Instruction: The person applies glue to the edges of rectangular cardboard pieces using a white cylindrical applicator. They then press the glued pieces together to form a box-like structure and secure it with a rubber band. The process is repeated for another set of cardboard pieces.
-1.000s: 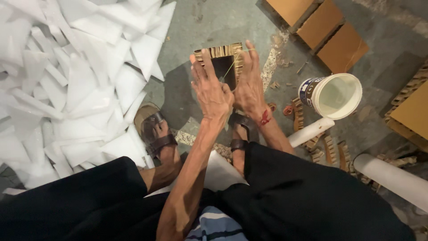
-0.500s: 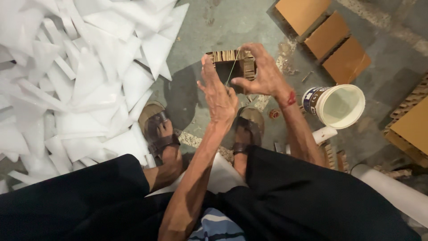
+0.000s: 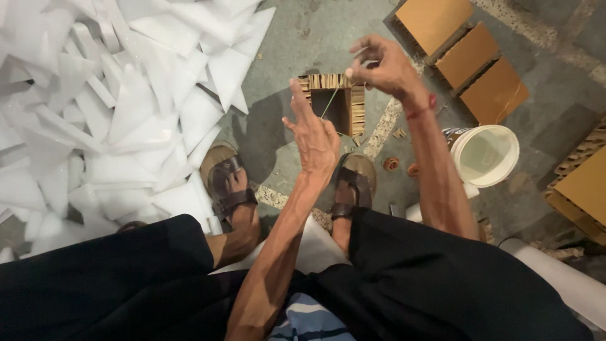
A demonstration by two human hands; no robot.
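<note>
A small square frame of corrugated cardboard strips (image 3: 357,106) with a dark hollow middle rests on the concrete floor in front of my feet. My left hand (image 3: 314,134) is flat with fingers straight, pressed against the frame's left side. My right hand (image 3: 382,63) is raised above the frame's upper right corner, its fingertips pinched on a thin pale thread (image 3: 329,103) that runs slanting down across the hollow toward my left hand.
A heap of white triangular foam pieces (image 3: 113,113) covers the floor on the left. Brown cardboard blocks (image 3: 467,57) lie at the upper right. A white bucket (image 3: 485,155) stands right of my sandalled feet; white tubes (image 3: 555,278) and more cardboard (image 3: 584,189) lie further right.
My right hand has lifted off the frame's right side and moved up and to the right, drawing the thread taut. My left hand stayed against the frame.
</note>
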